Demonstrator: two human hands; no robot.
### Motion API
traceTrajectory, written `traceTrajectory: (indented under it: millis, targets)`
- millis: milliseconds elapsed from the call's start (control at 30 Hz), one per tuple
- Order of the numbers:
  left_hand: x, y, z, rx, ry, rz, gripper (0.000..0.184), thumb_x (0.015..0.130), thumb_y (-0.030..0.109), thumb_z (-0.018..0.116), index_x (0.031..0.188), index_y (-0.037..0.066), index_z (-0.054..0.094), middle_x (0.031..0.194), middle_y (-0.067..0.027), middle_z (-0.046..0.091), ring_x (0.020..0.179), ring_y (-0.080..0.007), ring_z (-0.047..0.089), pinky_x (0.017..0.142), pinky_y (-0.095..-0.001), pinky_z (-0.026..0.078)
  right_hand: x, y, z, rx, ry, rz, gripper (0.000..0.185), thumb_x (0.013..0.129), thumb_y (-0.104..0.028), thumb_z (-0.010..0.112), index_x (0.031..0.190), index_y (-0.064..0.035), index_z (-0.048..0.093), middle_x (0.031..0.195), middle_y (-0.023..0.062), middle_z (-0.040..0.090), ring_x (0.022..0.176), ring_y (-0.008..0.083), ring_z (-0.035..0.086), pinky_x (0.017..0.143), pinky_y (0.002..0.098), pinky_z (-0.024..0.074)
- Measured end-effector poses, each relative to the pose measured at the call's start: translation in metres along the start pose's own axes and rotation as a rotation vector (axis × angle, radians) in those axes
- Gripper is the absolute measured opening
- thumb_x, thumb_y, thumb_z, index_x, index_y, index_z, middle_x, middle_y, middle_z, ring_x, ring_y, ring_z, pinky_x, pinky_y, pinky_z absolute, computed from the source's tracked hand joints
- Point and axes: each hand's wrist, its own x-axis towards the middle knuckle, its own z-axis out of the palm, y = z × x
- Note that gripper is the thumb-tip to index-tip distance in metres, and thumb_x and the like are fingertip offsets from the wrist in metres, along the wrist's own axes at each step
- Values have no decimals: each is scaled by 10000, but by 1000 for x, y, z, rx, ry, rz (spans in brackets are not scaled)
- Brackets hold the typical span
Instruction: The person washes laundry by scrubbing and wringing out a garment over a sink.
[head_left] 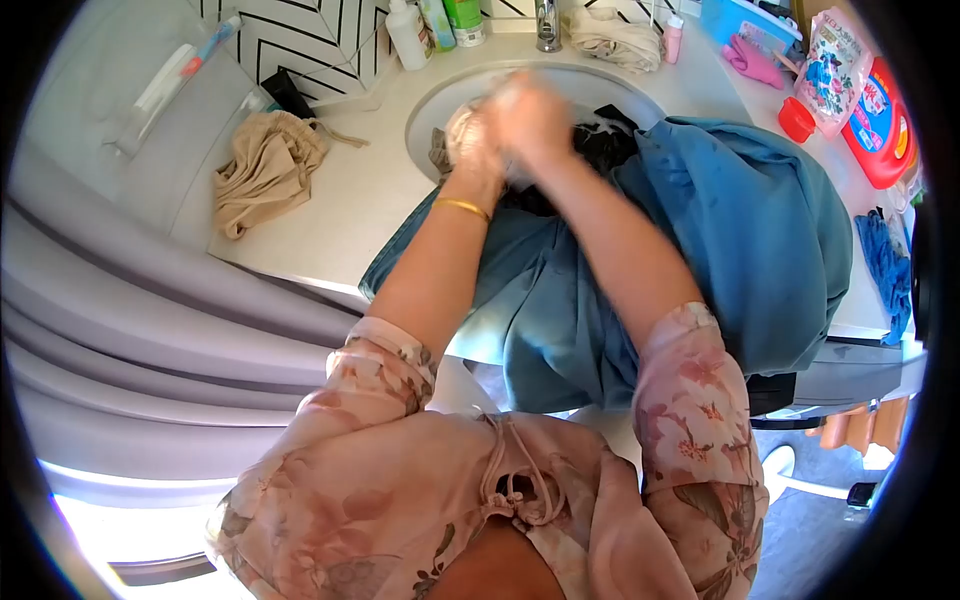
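Over the round sink (425, 100), my two hands are pressed together and smeared by motion. My left hand (476, 140), with a gold bangle at its wrist, looks closed, its fingers mostly hidden. Against it, my right hand (533, 115) forms a fist. What is between them cannot be made out. Just below and to the right lies black cloth (606, 145) with whitish suds in the basin. A large teal garment (740, 220) spills from the sink over the counter's front edge, under both forearms.
Beige drawstring cloth (268, 165) lies on the left counter (325, 225). Behind the sink stand a faucet (547, 28), a white pump bottle (408, 35) and folded cream cloth (615, 38). To the right are a red detergent bottle (880, 125), a pouch (832, 75) and a blue cloth (885, 265).
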Motion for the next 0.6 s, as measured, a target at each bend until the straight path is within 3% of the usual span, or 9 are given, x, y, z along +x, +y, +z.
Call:
traceTrajectory:
  millis: [33,67,167,300,333,433,500,567,600]
  targets:
    - [3,-5,13,12,75,-47,160,791,172,482,908,88,552,866,-88,594,801,-201,577,756,-389,454,19,2,-30,92,-46,281,304,670,-270,603,903,-75,592,883,141,587,817,303,571,727,400,448]
    - [12,-13,12,72,-13,3,169,751,145,523,899,65,540,903,-88,587,842,-241,564,786,-409,445,29,21,-42,181,-93,338,355,688,-297,594,928,-36,573,955,176,575,862,316,562,732,396,444]
    - [-2,-9,32,5,77,39,174,724,146,567,878,76,525,869,-77,573,811,-239,554,784,-392,449,36,53,-39,194,-69,244,438,689,-344,605,969,-11,554,983,201,566,880,279,569,726,377,443]
    - [16,23,-4,-206,-2,189,380,813,280,507,1100,34,463,1135,-125,495,1046,-287,463,925,-431,338,44,53,-73,1245,-491,521,545,730,-438,573,1034,12,530,894,48,572,732,151,534,662,277,432]
    - [13,28,-5,-214,-56,242,421,821,335,502,1110,30,463,1131,-124,498,1042,-285,467,920,-432,342,50,63,-74,1195,-559,455,521,732,-419,572,1026,10,534,883,30,563,748,151,525,657,265,425]
    - [12,36,-10,-186,-81,276,416,833,344,480,1113,35,471,1125,-115,504,1030,-277,474,913,-424,349,45,64,-73,456,-630,36,462,720,-351,589,1001,12,540,853,53,574,725,163,529,655,258,421]
    - [13,37,-11,-133,-98,321,417,848,349,444,1132,43,460,1146,-121,487,1048,-283,459,923,-431,335,43,62,-74,-95,-969,-26,422,659,-228,631,988,19,539,902,153,593,729,183,550,671,252,420]
    - [14,34,-11,-47,-118,395,424,869,353,384,1167,56,432,1191,-139,450,1091,-300,424,948,-452,304,39,81,-60,-61,-899,-98,387,680,-287,632,960,-25,579,851,142,604,769,223,571,699,318,434]
    - [12,34,-11,-95,-116,368,410,869,350,386,1162,67,441,1188,-131,455,1090,-296,425,945,-457,305,38,78,-62,202,-733,118,352,700,-262,619,958,-27,577,856,132,602,764,215,572,684,320,441]
